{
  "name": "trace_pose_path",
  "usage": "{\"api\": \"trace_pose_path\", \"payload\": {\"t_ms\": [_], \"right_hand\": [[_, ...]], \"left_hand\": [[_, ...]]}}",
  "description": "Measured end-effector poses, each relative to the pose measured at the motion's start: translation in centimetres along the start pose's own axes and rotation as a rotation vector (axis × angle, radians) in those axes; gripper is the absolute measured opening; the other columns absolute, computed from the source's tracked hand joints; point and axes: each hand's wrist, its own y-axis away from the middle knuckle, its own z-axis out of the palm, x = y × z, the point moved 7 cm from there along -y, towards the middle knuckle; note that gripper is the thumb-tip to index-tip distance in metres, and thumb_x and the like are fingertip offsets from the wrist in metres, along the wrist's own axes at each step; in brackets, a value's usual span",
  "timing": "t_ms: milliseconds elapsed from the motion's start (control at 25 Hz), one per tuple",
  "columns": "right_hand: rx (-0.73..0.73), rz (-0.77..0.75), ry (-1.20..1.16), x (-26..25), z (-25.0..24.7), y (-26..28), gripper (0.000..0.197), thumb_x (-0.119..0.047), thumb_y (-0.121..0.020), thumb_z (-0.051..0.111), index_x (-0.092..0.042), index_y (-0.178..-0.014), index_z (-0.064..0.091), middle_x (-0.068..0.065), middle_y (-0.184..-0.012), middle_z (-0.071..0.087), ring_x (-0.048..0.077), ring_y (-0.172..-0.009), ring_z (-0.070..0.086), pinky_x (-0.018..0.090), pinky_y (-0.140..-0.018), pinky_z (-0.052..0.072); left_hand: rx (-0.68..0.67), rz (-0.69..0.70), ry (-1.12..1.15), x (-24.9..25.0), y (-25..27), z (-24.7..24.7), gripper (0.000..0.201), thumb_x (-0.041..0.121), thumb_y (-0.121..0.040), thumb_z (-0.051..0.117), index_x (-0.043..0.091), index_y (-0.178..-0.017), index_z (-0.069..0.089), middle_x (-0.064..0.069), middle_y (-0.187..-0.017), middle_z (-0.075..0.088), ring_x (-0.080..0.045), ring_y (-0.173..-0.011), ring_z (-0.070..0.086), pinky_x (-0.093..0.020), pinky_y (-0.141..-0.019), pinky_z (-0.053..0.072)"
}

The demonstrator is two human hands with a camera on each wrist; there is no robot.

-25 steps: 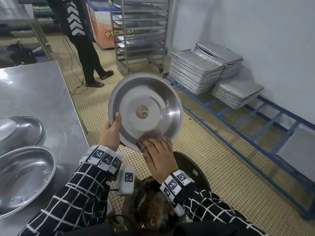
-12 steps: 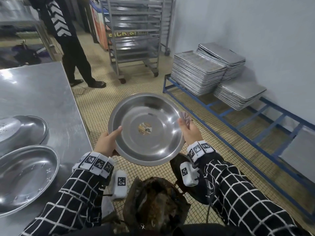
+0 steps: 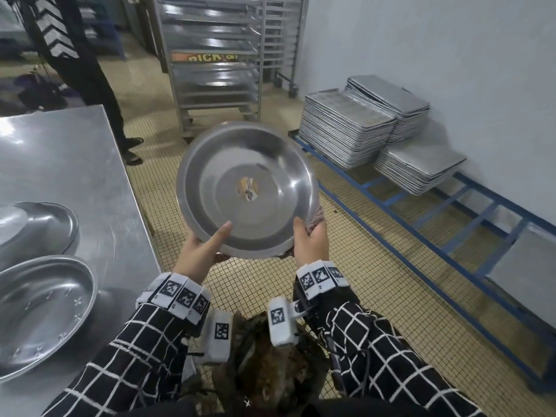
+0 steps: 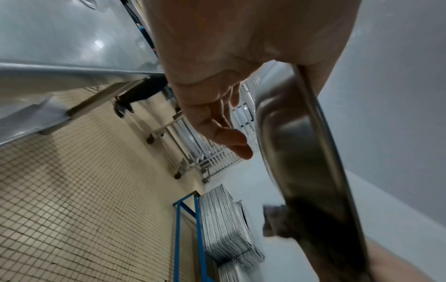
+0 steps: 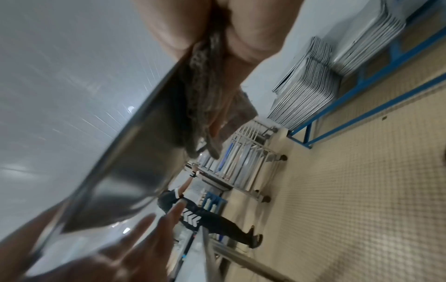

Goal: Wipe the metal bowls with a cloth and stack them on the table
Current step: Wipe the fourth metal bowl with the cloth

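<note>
A round metal bowl (image 3: 246,191) with a sticker in its middle is held up over the floor, its inside facing me. My left hand (image 3: 204,251) grips the lower left rim, thumb inside, fingers (image 4: 217,124) spread behind the bowl (image 4: 296,152). My right hand (image 3: 311,239) holds the lower right rim with the thumb on the edge. It presses a brownish cloth (image 3: 316,218) against the bowl's back, as the right wrist view shows the cloth (image 5: 205,95) and the bowl (image 5: 135,162). Two more metal bowls (image 3: 39,227) (image 3: 39,311) lie on the steel table (image 3: 60,152) at left.
A person in black (image 3: 81,70) stands beyond the table's far corner. A wheeled tray rack (image 3: 216,55) is at the back. Stacked baking trays (image 3: 361,127) rest on a low blue frame (image 3: 421,221) along the right wall. A dark bin (image 3: 264,371) sits under my arms.
My right hand left the bowl's lower face, went to the right rim, and now holds the lower right rim with the cloth behind. The bowl has moved up and away.
</note>
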Motion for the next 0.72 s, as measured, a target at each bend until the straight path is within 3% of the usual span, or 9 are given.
{"api": "trace_pose_path", "payload": {"t_ms": [120,240,320,440,520,600,680,720], "right_hand": [[-0.015,-0.077,-0.121,-1.4,1.7,0.9,0.052,-0.029,-0.095,0.053,-0.018,-0.142,0.032,-0.002,-0.124,0.057,0.015,-0.107,0.060,0.037,-0.091,0.053],[-0.082,-0.129,-0.115,-2.1,2.1,1.0,0.052,-0.040,-0.096,0.046,-0.021,-0.143,0.032,-0.001,-0.126,0.058,0.017,-0.110,0.060,0.039,-0.093,0.052],[-0.114,-0.106,-0.011,-1.7,1.7,0.9,0.040,-0.041,-0.098,0.040,-0.019,-0.131,0.045,-0.003,-0.112,0.062,0.014,-0.102,0.062,0.036,-0.086,0.054],[-0.077,-0.040,0.078,0.0,0.4,0.6,0.032,-0.039,-0.100,0.035,-0.017,-0.114,0.053,-0.002,-0.097,0.064,0.012,-0.087,0.065,0.019,-0.062,0.051],[-0.024,-0.041,0.141,0.4,-0.7,0.4,0.029,-0.038,-0.100,0.036,-0.017,-0.110,0.054,-0.003,-0.089,0.064,0.006,-0.075,0.064,0.011,-0.051,0.046],[-0.038,-0.105,0.202,0.1,-0.8,0.4,0.027,-0.037,-0.100,0.038,-0.021,-0.115,0.054,-0.008,-0.082,0.062,0.001,-0.068,0.061,0.011,-0.047,0.046],[-0.147,-0.209,0.296,-0.3,1.0,1.0,0.029,-0.038,-0.099,0.040,-0.023,-0.119,0.053,-0.004,-0.083,0.064,0.006,-0.070,0.065,0.018,-0.056,0.054],[-0.228,-0.283,0.376,-0.4,2.3,1.5,0.030,-0.040,-0.098,0.040,-0.025,-0.122,0.052,-0.003,-0.090,0.065,0.007,-0.077,0.065,0.022,-0.066,0.057]], "left_hand": [[-0.121,0.048,-0.093,1.0,0.6,2.1,0.034,0.044,-0.071,0.075,0.032,-0.098,0.059,0.009,-0.093,0.072,-0.014,-0.094,0.067,-0.034,-0.080,0.055],[-0.043,0.043,-0.086,1.2,0.4,1.9,0.025,0.041,-0.078,0.071,0.033,-0.097,0.057,0.006,-0.102,0.068,-0.016,-0.103,0.063,-0.036,-0.093,0.048],[0.063,0.003,0.050,1.4,0.1,0.8,0.011,0.023,-0.087,0.063,0.026,-0.095,0.055,0.000,-0.103,0.065,-0.021,-0.102,0.062,-0.039,-0.094,0.048],[0.137,-0.082,0.253,1.1,-0.6,-0.9,0.005,0.009,-0.090,0.054,0.011,-0.095,0.053,-0.007,-0.094,0.063,-0.020,-0.085,0.065,-0.034,-0.079,0.053],[0.179,-0.105,0.240,0.6,-0.9,-2.1,0.007,0.012,-0.091,0.053,0.011,-0.098,0.052,-0.008,-0.091,0.063,-0.020,-0.078,0.064,-0.032,-0.073,0.052],[0.199,-0.119,0.227,0.3,-0.8,-2.7,0.005,0.020,-0.093,0.053,0.018,-0.098,0.055,-0.007,-0.089,0.064,-0.021,-0.078,0.064,-0.034,-0.073,0.052],[0.189,-0.116,0.208,0.0,-0.8,-2.9,0.019,0.034,-0.095,0.052,0.020,-0.105,0.058,-0.006,-0.092,0.069,-0.022,-0.083,0.067,-0.037,-0.078,0.053],[0.178,-0.123,0.184,-0.2,-0.9,-2.8,0.034,0.047,-0.092,0.052,0.020,-0.111,0.059,-0.007,-0.098,0.070,-0.024,-0.089,0.068,-0.041,-0.083,0.052]]}}
